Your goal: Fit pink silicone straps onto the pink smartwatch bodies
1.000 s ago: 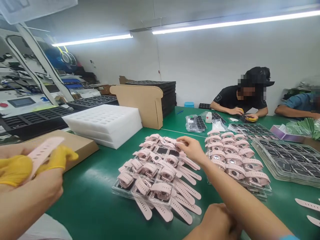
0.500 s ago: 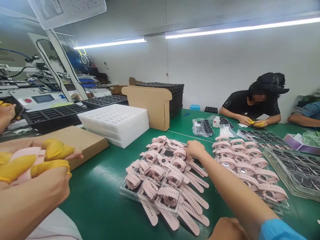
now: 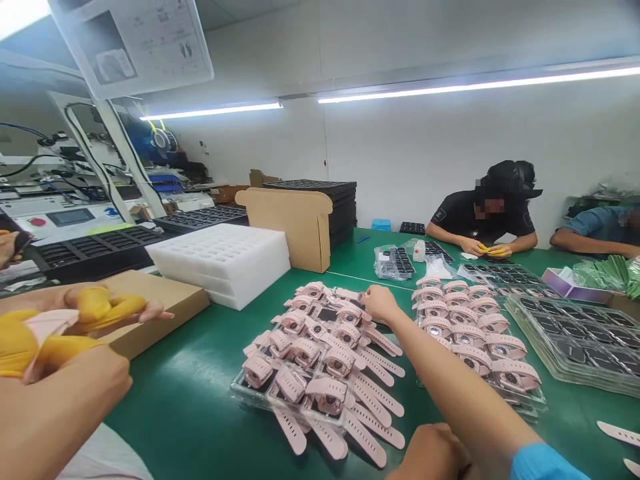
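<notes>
My right hand [image 3: 381, 304], below a blue sleeve, reaches to the far right side of a clear tray [image 3: 240, 393] of smartwatches [image 3: 304, 352] with pale pink straps. Its fingers curl down there, and what they grip is hidden by the hand. Several strap ends hang over the tray's near and right sides. At the bottom edge, under my right forearm, my left hand [image 3: 433, 452] shows only its back; its fingers are hidden. At the left, another person's hands [image 3: 103, 373] in yellow finger cots hold a pink watch strap [image 3: 53, 325].
To the right stand another tray of pink-strapped watches [image 3: 503, 343] and stacked trays of dark watch cases [image 3: 580, 333]. White foam blocks [image 3: 220, 253], a brown carton [image 3: 285, 223] and a flat carton [image 3: 150, 293] stand left. Across the table, a capped person [image 3: 485, 213] works.
The view has swung right and tilted up, so the scene sits further left. Pink strap ends now show at the right edge. The left person's hands have shifted around the strap.
</notes>
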A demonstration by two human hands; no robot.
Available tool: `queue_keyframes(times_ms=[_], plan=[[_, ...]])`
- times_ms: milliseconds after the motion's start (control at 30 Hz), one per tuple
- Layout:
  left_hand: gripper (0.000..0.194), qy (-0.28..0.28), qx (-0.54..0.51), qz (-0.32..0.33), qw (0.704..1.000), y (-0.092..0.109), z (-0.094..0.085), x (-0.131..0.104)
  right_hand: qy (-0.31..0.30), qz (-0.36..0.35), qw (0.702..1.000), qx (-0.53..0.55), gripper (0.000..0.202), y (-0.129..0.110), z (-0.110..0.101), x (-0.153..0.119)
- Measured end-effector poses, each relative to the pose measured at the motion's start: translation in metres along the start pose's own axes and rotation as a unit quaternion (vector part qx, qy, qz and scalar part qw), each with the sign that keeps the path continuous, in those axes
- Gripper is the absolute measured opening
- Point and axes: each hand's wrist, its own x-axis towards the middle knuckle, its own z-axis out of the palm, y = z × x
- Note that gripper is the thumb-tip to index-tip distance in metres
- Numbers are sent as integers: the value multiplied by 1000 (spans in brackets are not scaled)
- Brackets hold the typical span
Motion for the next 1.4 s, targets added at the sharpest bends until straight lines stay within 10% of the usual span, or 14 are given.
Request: queue_keyframes(times_ms=[167,300,367,500,600,733,900,1167,1400], plan=[[24,82,-145,-79,983,13,-20,-2,36,-37,984,169,33,28,-43,-62],[69,129,-537,-77,830,28,-45,5,-10,-16,939,344,40,84,-53,-156],[65,158,-557,-110,808,33,-52,7,-67,14,898,434,44,112,-49,-199],[43,229,-413,-202,858,32,-46,7,-163,71,825,536,49,158,-38,-252],[26,209,-348,-200,892,30,-38,2,-103,22,773,626,72,181,-30,-264],[27,77,-90,-101,988,32,-32,-9,64,10,876,478,36,190,-18,-260],[47,-9,139,42,989,35,-27,-16,138,7,941,309,41,178,-9,-257],[34,9,39,58,998,53,-38,-11,68,31,908,413,23,173,-5,-257],[16,41,-10,36,998,53,-37,-5,148,67,847,506,37,169,-4,-253]])
